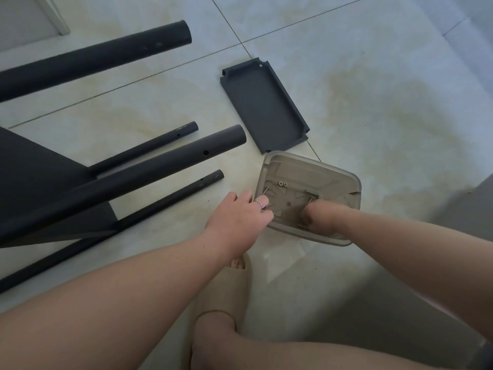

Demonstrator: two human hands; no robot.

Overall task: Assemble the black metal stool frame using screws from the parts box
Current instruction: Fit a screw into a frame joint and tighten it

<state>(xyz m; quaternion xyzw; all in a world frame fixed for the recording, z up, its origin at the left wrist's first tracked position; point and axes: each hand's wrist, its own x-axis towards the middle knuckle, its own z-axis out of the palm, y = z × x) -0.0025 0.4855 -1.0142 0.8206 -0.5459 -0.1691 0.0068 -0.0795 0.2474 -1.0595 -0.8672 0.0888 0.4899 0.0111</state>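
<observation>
Pale tiled floor (pixel 386 102), seen from the head. Clear brownish plastic parts box (pixel 333 177) just right of the black metal stool tubes (pixel 160 166), open ends pointing toward it. Left hand (pixel 240 217) at the box rim, touching a small silver screw (pixel 265 191), nearer the tubes. Right hand (pixel 318 213) inside, fingers curled. Pinching or not, cannot tell.

home floor, pale glossy tiles (pixel 373 102), slippered foot (pixel 226 287), flat-pack furniture tubes (pixel 165 161)
</observation>
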